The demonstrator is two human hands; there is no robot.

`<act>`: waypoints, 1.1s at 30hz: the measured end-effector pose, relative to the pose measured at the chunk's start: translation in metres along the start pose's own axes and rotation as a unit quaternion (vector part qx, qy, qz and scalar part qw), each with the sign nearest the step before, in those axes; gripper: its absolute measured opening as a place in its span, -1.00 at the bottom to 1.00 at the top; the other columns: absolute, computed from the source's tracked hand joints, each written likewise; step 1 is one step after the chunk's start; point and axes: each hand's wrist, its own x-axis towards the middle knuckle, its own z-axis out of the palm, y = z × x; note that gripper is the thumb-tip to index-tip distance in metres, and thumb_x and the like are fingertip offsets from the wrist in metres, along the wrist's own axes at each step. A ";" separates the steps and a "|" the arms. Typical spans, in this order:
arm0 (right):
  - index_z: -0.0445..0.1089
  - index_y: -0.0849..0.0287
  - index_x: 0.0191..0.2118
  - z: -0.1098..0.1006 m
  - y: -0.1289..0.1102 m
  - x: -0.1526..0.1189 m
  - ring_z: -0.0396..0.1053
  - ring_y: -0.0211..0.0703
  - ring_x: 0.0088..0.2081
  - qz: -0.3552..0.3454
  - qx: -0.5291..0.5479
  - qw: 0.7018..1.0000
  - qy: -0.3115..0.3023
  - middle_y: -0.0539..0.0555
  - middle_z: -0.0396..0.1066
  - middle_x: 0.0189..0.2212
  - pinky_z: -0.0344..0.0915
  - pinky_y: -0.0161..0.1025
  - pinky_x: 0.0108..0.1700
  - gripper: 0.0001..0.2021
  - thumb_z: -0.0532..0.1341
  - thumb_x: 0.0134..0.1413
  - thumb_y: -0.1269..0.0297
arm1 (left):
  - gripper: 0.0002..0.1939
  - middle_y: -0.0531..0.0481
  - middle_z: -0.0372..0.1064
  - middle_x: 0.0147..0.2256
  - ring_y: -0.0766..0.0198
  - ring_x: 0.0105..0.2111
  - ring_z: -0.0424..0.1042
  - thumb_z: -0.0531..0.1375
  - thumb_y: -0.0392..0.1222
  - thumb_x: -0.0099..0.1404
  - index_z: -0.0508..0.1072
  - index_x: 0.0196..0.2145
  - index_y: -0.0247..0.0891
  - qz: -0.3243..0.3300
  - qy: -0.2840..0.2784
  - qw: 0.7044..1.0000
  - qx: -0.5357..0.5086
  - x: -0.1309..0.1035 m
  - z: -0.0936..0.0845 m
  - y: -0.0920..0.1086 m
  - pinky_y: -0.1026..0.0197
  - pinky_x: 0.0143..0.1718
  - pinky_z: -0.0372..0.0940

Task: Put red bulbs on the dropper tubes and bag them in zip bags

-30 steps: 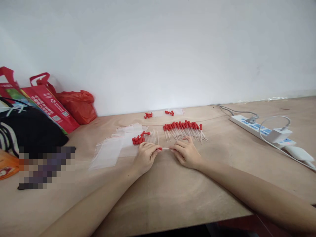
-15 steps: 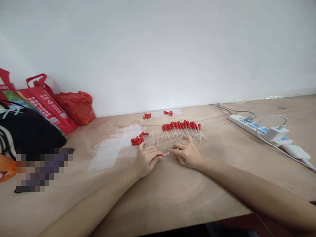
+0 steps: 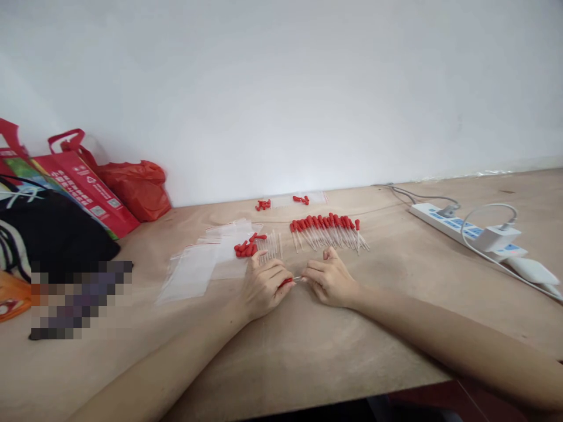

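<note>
A small red bulb (image 3: 285,282) lies sideways in the left hand (image 3: 265,288), partly hidden by the fingers. A thin, clear tube (image 3: 297,278) extends roughly level from its end to the right hand (image 3: 331,280), which covers the rest.

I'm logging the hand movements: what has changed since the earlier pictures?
The left hand and right hand have moved slightly toward the person and closer together, so less of the clear tube shows between them. The left still holds the red bulb. The capped tubes and plastic bags stayed put.
</note>
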 end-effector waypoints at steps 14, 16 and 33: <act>0.33 0.18 -0.50 -0.003 -0.007 0.011 0.21 -0.34 -0.50 0.161 0.147 0.966 -0.137 -0.05 0.39 -0.53 -0.16 -0.28 -0.31 -0.69 -0.06 0.16 0.31 | -0.80 0.10 0.42 -0.51 0.29 -0.34 0.38 0.02 -0.22 0.27 0.38 -0.45 -0.22 0.050 0.028 0.994 0.097 0.002 0.001 -0.004 -0.03 0.04 -0.17; 0.35 0.17 -0.47 -0.009 -0.006 0.014 0.22 -0.33 -0.49 0.154 0.131 0.969 -0.145 -0.03 0.40 -0.53 -0.16 -0.26 -0.29 -0.69 -0.06 0.17 0.29 | -0.81 0.11 0.43 -0.51 0.29 -0.35 0.39 0.04 -0.21 0.26 0.39 -0.46 -0.21 0.045 0.044 0.993 0.102 0.003 0.001 -0.006 -0.04 0.04 -0.17; 0.37 0.22 -0.26 0.016 0.064 0.051 0.35 -0.15 -0.29 0.417 0.032 0.908 -0.038 0.13 0.45 -0.34 0.09 -0.32 -0.32 -0.77 0.03 -0.03 0.37 | -0.67 -0.12 0.36 -0.17 0.10 -0.14 0.28 0.10 -0.16 0.16 0.28 -0.10 -0.22 -0.150 0.065 0.978 0.129 -0.006 0.002 -0.030 -0.04 -0.02 -0.16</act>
